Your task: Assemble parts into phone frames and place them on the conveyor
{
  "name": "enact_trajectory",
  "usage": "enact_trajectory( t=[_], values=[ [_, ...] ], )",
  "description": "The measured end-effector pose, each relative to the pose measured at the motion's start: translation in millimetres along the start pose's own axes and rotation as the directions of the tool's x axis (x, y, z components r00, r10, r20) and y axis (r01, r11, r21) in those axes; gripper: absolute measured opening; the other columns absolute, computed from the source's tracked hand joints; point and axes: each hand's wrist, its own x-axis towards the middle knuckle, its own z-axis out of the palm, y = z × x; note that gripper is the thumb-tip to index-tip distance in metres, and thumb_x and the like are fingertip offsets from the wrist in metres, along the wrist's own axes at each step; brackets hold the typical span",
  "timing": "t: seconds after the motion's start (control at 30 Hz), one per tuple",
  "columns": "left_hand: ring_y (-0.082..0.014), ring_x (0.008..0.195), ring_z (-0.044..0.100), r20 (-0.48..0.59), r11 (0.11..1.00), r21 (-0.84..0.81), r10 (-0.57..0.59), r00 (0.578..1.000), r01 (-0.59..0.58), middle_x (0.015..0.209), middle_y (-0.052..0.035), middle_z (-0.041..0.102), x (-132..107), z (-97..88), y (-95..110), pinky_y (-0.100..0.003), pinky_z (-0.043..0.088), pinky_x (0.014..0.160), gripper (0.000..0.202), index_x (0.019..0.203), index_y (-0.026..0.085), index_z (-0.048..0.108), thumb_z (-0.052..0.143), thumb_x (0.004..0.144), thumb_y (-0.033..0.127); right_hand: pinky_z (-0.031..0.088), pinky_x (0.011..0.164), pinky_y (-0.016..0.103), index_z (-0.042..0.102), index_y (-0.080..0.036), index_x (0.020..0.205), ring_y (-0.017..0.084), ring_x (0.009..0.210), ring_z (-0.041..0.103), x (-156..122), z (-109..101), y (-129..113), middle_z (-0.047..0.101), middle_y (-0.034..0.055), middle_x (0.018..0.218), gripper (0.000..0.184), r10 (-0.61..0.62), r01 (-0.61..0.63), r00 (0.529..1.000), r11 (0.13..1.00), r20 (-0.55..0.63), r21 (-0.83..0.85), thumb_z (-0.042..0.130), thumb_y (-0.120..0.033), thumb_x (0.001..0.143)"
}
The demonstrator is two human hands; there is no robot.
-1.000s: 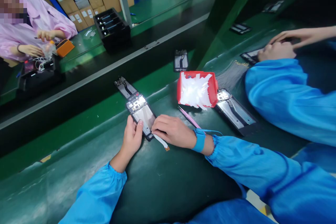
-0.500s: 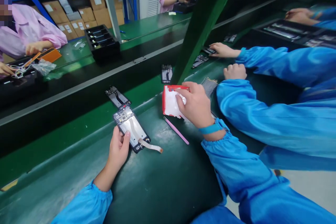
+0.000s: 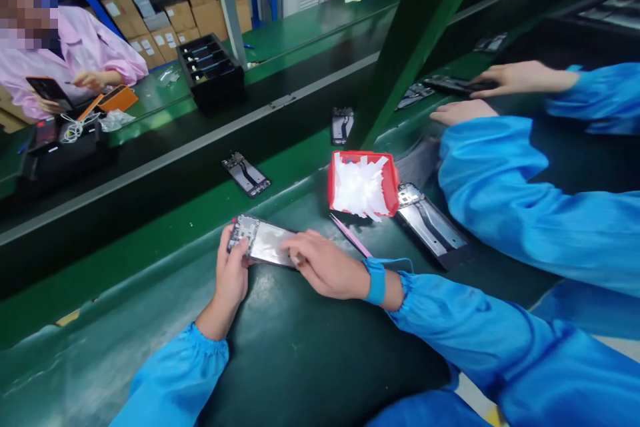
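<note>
Left hand pinched phone frame end, steadying it at bench edge; right hand fingers pressed flat on it; pink tweezers beside.

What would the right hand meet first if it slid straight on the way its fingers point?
The right hand points left across the phone frame it already touches; beyond that, probably the left hand gripping the frame's far end.

**Open phone frame lying crosswise**

The phone frame is an opened handset without back cover, with a shiny silver plate inside and a small circuit board at its left end. It lies flat on the dark green bench, long side running left to right.
</note>
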Motion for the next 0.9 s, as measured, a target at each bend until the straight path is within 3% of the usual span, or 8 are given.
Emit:
enact_trajectory(
  t=[0.1, 0.2, 0.3, 0.4, 0.53, 0.67, 0.8, 0.9],
  values=[
    [-0.0157, 0.075, 0.067, 0.047, 0.996, 0.077, -0.053, 0.998, 0.049, 0.097, -0.0022, 0.067, -1.5, 3.2, 6.4, -0.022, 0.059, 0.052, 0.042, 0.112, 0.022, 0.060, 0.076, 0.084, 0.048, 0.049, 0.082, 0.041, 0.050, -0.020, 0.118, 0.024, 0.080, 0.059, -1.8, -8.1, -1.4, 0.065, 0.0072, 0.094, 0.021, 0.067, -0.071, 0.990, 0.997, -0.122, -0.028, 0.042, -0.018, 0.099],
    [-0.0179, 0.082, 0.068, 0.196, 0.987, 0.147, -0.097, 0.976, 0.068, 0.106, -0.0056, 0.066, -2.4, 4.8, 10.7, -0.026, 0.065, 0.053, 0.054, 0.127, 0.022, 0.057, 0.079, 0.084, 0.047, 0.046, 0.078, 0.040, 0.052, -0.021, 0.102, 0.023, 0.077, 0.055, -2.3, -11.4, -2.0, 0.063, 0.0061, 0.088, 0.014, 0.114, -0.136, 0.974, 0.985, -0.198, -0.104, 0.039, -0.018, 0.102],
    [-0.0196, 0.091, 0.069, 0.279, 0.988, 0.139, -0.109, 0.954, 0.072, 0.117, -0.0073, 0.063, -4.0, 5.3, 12.5, -0.031, 0.069, 0.059, 0.066, 0.141, 0.028, 0.049, 0.080, 0.085, 0.044, 0.047, 0.078, 0.040, 0.056, -0.020, 0.103, 0.024, 0.086, 0.059, -0.4, -7.9, -0.3, 0.065, 0.0088, 0.096, 0.016, 0.120, -0.153, 0.971, 0.977, -0.206, -0.151, 0.041, -0.016, 0.106],
    [-0.0214, 0.098, 0.069, 0.317, 0.987, 0.115, -0.146, 0.937, 0.115, 0.120, -0.0075, 0.059, -8.9, 7.7, 12.5, -0.037, 0.071, 0.067, 0.058, 0.134, 0.026, 0.050, 0.076, 0.087, 0.047, 0.049, 0.080, 0.040, 0.063, -0.019, 0.106, 0.024, 0.094, 0.061, 1.0, -1.6, 2.3, 0.068, 0.0107, 0.103, 0.015, 0.080, -0.113, 0.978, 0.980, -0.194, -0.166, 0.049, -0.017, 0.108],
    [-0.0161, 0.089, 0.066, 0.279, 0.979, 0.195, -0.118, 0.953, 0.065, 0.109, -0.0018, 0.056, -17.7, 14.0, 9.4, -0.036, 0.071, 0.065, 0.056, 0.124, 0.026, 0.048, 0.081, 0.084, 0.045, 0.049, 0.075, 0.037, 0.071, -0.021, 0.108, 0.022, 0.086, 0.061, -0.6, 3.7, 4.3, 0.071, 0.0063, 0.095, 0.014, 0.012, -0.051, 0.984, 0.976, -0.180, -0.212, 0.058, -0.018, 0.107],
    [-0.0138, 0.080, 0.066, 0.204, 0.966, 0.259, -0.076, 0.976, 0.022, 0.102, 0.0002, 0.055, -21.0, 17.7, 6.8, -0.031, 0.069, 0.056, 0.055, 0.124, 0.026, 0.048, 0.079, 0.084, 0.046, 0.051, 0.079, 0.040, 0.071, -0.019, 0.120, 0.024, 0.092, 0.063, -2.5, 2.8, 2.8, 0.073, 0.0090, 0.102, 0.018, 0.014, -0.051, 0.990, 0.964, -0.141, -0.263, 0.060, -0.019, 0.105],
    [-0.0132, 0.076, 0.067, 0.243, 0.966, 0.256, -0.084, 0.966, 0.019, 0.106, -0.0036, 0.061, -20.1, 17.4, 9.1, -0.032, 0.070, 0.058, 0.065, 0.137, 0.025, 0.049, 0.081, 0.084, 0.045, 0.047, 0.074, 0.040, 0.072, -0.019, 0.113, 0.024, 0.088, 0.062, -1.9, -2.5, 0.6, 0.074, 0.0086, 0.099, 0.015, -0.055, 0.010, 0.993, 0.922, -0.105, -0.387, 0.059, -0.019, 0.105],
    [-0.0157, 0.082, 0.070, 0.276, 0.971, 0.240, -0.092, 0.957, 0.024, 0.114, -0.0062, 0.064, -20.2, 16.8, 9.9, -0.031, 0.070, 0.061, 0.063, 0.134, 0.024, 0.055, 0.084, 0.081, 0.042, 0.043, 0.073, 0.040, 0.072, -0.018, 0.113, 0.022, 0.085, 0.062, -0.5, -5.9, -0.2, 0.075, 0.0071, 0.098, 0.014, -0.097, 0.030, 0.986, 0.903, -0.134, -0.429, 0.060, -0.018, 0.105]
  ],
)
